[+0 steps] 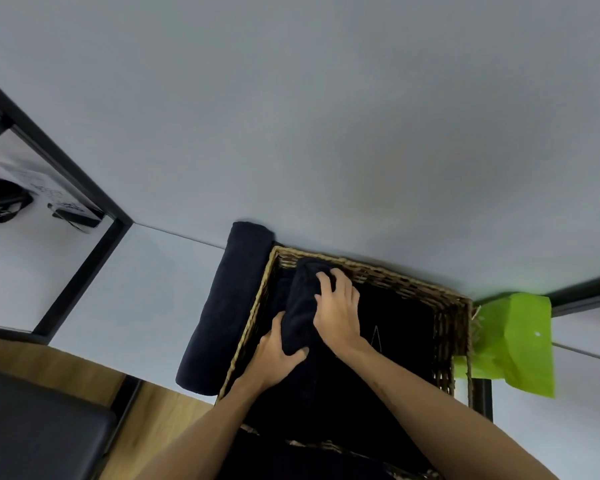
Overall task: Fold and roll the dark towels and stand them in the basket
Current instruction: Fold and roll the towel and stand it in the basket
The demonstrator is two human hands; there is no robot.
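Observation:
A woven wicker basket (pixel 451 317) sits on the white table, its inside dark. A rolled dark towel (pixel 300 306) stands tilted in the basket's far left corner. My left hand (pixel 274 355) grips the roll's near end from below. Spread fingers of my right hand (pixel 336 313) press on its right side. A second rolled dark towel (pixel 226 306) lies on the table outside, along the basket's left wall. More dark cloth fills the basket's bottom; its shape is hard to tell.
A bright green paper bag (pixel 513 344) lies right of the basket. A black metal frame (pixel 80 271) stands at the left, with dark items behind it. A black seat (pixel 39 424) and wooden floor (pixel 66 368) show at lower left. The white wall is close behind the basket.

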